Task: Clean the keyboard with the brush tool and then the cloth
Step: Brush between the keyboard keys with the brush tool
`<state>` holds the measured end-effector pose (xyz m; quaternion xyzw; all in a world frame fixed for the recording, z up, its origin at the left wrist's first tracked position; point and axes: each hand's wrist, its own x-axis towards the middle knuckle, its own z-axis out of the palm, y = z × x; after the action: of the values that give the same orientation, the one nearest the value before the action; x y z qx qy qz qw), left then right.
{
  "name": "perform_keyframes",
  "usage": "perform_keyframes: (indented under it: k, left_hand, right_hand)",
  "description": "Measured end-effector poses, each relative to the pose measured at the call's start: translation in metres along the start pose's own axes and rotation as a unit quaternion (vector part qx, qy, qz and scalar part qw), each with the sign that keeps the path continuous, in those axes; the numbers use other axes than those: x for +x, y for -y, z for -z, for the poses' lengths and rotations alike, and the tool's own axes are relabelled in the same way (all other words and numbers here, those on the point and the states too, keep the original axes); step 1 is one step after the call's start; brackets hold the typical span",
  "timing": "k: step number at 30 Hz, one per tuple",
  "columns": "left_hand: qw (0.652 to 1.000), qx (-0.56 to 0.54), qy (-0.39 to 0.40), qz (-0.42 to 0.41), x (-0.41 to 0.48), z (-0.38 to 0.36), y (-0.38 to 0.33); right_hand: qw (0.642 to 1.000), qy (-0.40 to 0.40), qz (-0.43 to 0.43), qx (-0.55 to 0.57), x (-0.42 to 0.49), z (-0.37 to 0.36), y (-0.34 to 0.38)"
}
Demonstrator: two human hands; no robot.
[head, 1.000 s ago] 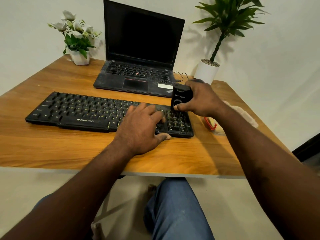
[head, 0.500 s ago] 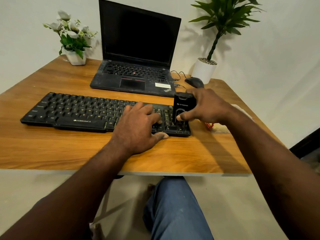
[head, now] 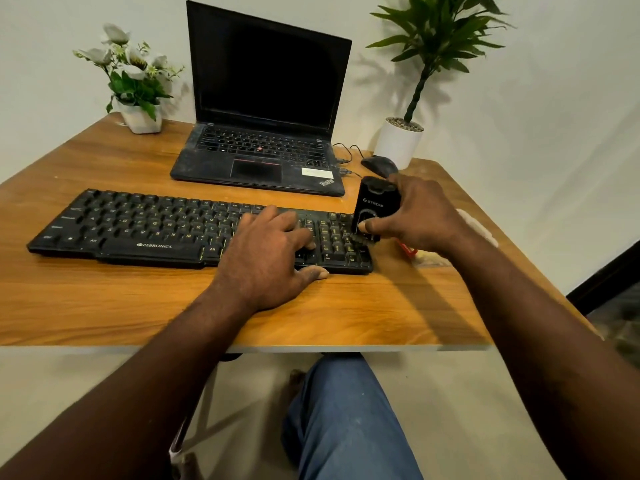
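Across the near middle of the wooden table (head: 104, 306), a black full-size keyboard (head: 138, 230): lies flat with its long axis left to right, space-bar side toward the person. Looks dusty, with pale yellowish legends and a white ZEBRONICS mark below the space bar. Behind its left half, at the table's back corner, a white pot of white flowers (head: 143, 119). Further right, behind the keyboard's middle, an open black laptop (head: 263, 98), screen dark, deck grimy. On the keyboard's right-centre keys, the left hand (head: 270, 258): rests palm down with fingers straight and flat on the keys, holding nothing, thumb tip on the table just in front of the keyboard's front edge; hides the keys beneath it. Over the number pad at the right end, the brush tool (head: 377, 206): a short black block with a pale logo and an oval recess on its face; stands nearly upright, long axis vertical, top tipped a little away, bristles pointing down and touching the keys. Around it, the right hand (head: 422, 216): grips with the thumb pressed on the oval and the fingers curled round the far side, covering that side. Behind, a black mouse (head: 379, 165) with a thin cable (head: 346, 154), then a white pot with a tall green plant (head: 398, 140). Just right of the keyboard, mostly hidden by the right wrist, a pale cloth (head: 481, 226) and something red (head: 408, 249) beside it. Below the table edge, a leg in blue jeans (head: 346, 427).
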<state>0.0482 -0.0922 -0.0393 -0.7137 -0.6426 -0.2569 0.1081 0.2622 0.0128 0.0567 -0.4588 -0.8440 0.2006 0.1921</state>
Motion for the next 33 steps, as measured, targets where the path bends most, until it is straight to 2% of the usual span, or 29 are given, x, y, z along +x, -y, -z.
perform_keyframes:
  k: [1, 5, 7, 10, 13, 16, 22, 24, 25, 28, 30, 33]
  left_hand:
    - [1.000, -0.001, -0.001, -0.001, 0.000, 0.000, 0.000]
    - [1.000, -0.001, -0.001, -0.002, 0.000, 0.001, 0.000]
    - [1.000, -0.004, -0.002, -0.002, 0.000, 0.000, 0.000]
    - [1.000, -0.006, -0.002, -0.001, 0.000, 0.000, 0.000]
    - [1.000, 0.000, -0.002, -0.002, 0.000, 0.001, 0.000]
    - [1.000, 0.002, -0.001, 0.000, 0.000, 0.001, 0.001]
    - [1.000, -0.001, 0.008, -0.002, 0.001, 0.001, 0.001]
    - [1.000, -0.002, 0.009, -0.002, 0.001, 0.001, 0.001]
    - [1.000, -0.001, 0.010, -0.001, 0.001, 0.001, 0.000]
    - [1.000, -0.001, 0.011, 0.000, 0.000, 0.002, -0.001]
    - [1.000, -0.002, 0.008, -0.001, -0.001, 0.003, -0.001]
    - [1.000, 0.002, 0.011, -0.001, 0.000, 0.003, 0.000]
  right_hand:
    - [1.000, -0.006, -0.008, -0.002, -0.001, -0.002, -0.002]
    - [0.993, 0.103, -0.018, 0.051, -0.003, 0.012, -0.005]
    - [0.997, 0.056, -0.021, 0.055, 0.007, 0.013, -0.007]
    - [0.996, -0.083, -0.035, 0.017, 0.031, -0.003, -0.008]
    - [0.994, -0.104, -0.033, 0.006, 0.044, -0.017, -0.005]
    - [0.997, -0.064, -0.028, 0.017, 0.037, -0.023, -0.003]
    - [0.993, 0.114, -0.023, 0.012, 0.001, 0.002, 0.001]
    - [0.990, 0.134, -0.021, 0.035, -0.003, 0.007, -0.001]
    - [0.993, 0.103, -0.024, 0.048, 0.000, 0.006, -0.002]
    - [0.997, -0.062, -0.047, 0.029, 0.011, -0.006, -0.005]
    - [0.995, -0.090, -0.050, 0.015, 0.010, -0.018, -0.004]
    - [0.997, -0.072, -0.028, -0.022, -0.004, -0.030, 0.004]
